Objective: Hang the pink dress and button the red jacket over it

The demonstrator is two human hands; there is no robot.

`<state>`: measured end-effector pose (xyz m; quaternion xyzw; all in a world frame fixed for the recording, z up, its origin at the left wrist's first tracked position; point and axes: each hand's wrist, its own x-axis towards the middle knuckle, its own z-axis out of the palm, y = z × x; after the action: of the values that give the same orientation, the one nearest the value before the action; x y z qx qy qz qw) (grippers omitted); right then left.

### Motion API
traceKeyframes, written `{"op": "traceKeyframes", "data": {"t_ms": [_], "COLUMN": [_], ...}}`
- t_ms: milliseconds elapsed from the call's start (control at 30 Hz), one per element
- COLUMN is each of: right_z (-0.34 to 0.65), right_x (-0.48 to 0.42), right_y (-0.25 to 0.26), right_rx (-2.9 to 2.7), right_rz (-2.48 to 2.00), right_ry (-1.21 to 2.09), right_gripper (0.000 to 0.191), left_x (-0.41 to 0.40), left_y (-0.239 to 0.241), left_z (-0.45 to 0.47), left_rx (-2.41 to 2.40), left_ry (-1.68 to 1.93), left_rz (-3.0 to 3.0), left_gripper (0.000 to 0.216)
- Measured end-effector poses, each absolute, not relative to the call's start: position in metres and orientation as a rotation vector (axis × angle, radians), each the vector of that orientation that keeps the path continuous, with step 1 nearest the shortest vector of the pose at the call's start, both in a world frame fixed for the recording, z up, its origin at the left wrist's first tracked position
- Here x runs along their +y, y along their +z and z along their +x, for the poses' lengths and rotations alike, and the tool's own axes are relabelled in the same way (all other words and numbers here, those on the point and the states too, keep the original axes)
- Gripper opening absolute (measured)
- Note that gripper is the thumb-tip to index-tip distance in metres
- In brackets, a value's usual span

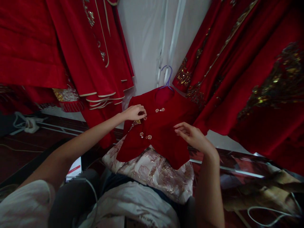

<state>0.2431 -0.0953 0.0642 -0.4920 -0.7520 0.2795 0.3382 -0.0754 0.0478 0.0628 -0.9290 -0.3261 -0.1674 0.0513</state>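
A small red jacket (163,126) with pearl-and-gold button clasps hangs on a purple hanger (167,76) in front of me. My left hand (135,112) is closed in a pinch on the jacket's front edge, right beside a clasp (144,118). My right hand (192,134) rests on the jacket's right side, fingers curled and pressed against the red cloth. Below the jacket lies a cream and gold brocade skirt (154,174).
Long red embroidered gowns hang at the left (71,53) and right (249,79), framing a white wall (147,41). White cords lie on the dark floor at left (26,123) and lower right (268,218). White cloth (133,202) lies on my lap.
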Motion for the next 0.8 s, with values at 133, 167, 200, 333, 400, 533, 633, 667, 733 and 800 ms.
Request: {"op": "traceKeyframes", "data": {"t_ms": [133, 167, 200, 333, 400, 533, 633, 667, 733, 800], "right_z": [0.243, 0.243, 0.243, 0.244, 0.244, 0.245, 0.245, 0.244, 0.244, 0.243], "right_x": [-0.095, -0.096, -0.096, -0.095, -0.095, -0.095, -0.094, -0.094, -0.094, -0.094], "right_y": [0.064, 0.064, 0.064, 0.063, 0.062, 0.062, 0.062, 0.062, 0.061, 0.061], "right_rx": [-1.953, -1.954, -1.957, -1.970, -1.973, -1.975, -1.975, -1.977, -1.980, -1.979], "right_rz": [-1.276, -1.272, -1.270, -1.281, -1.283, -1.289, -1.295, -1.294, -1.290, -1.288], "right_ry": [0.728, 0.732, 0.733, 0.726, 0.730, 0.720, 0.724, 0.727, 0.733, 0.741], "right_gripper": [0.024, 0.024, 0.024, 0.024, 0.024, 0.024, 0.024, 0.024, 0.024, 0.024], "left_x": [0.049, 0.050, 0.050, 0.051, 0.052, 0.053, 0.053, 0.052, 0.050, 0.046], "left_y": [0.064, 0.065, 0.065, 0.064, 0.064, 0.065, 0.070, 0.071, 0.073, 0.073], "left_z": [-0.078, -0.078, -0.077, -0.074, -0.074, -0.078, -0.082, -0.083, -0.082, -0.079], "left_rx": [-0.917, -0.918, -0.924, -0.943, -0.936, -0.904, -0.889, -0.890, -0.892, -0.868], "left_ry": [-0.407, -0.403, -0.405, -0.385, -0.354, -0.325, -0.296, -0.292, -0.294, -0.282], "left_rz": [-2.931, -2.941, -2.944, -2.915, -2.894, -2.874, -2.900, -2.909, -2.917, -2.907], "left_gripper": [0.023, 0.023, 0.023, 0.024, 0.026, 0.030, 0.027, 0.026, 0.024, 0.022]}}
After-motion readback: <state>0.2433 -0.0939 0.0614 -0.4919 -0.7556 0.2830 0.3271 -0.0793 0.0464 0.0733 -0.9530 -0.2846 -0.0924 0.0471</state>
